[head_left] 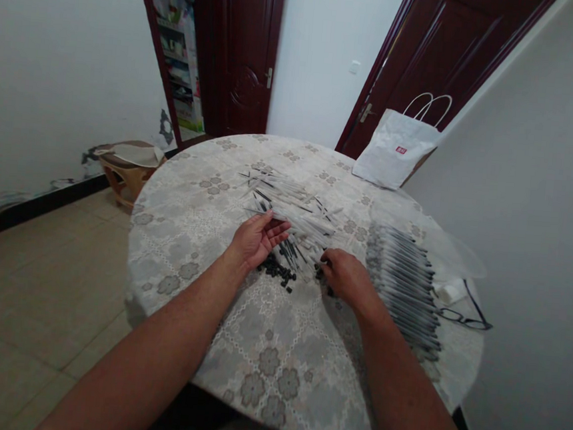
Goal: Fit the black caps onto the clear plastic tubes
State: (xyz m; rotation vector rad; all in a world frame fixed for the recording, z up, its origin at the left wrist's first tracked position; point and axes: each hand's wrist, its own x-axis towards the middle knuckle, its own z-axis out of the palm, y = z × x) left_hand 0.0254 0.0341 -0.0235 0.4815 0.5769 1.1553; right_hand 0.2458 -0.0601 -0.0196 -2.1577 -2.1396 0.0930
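My left hand is half curled over the pile, with a thin pen refill pinched at its thumb, the tip poking out to the left. My right hand has its fingertips drawn together down at a few small black caps; what they pinch is too small to make out. Between the hands lies a heap of black pen caps. Loose clear pen tubes with dark thin pieces among them spread beyond both hands.
To the right, a long row of grey pens lies side by side on clear plastic. Glasses and a small white roll rest beside it. A white paper bag stands at the back. A wooden stool is left of the round table.
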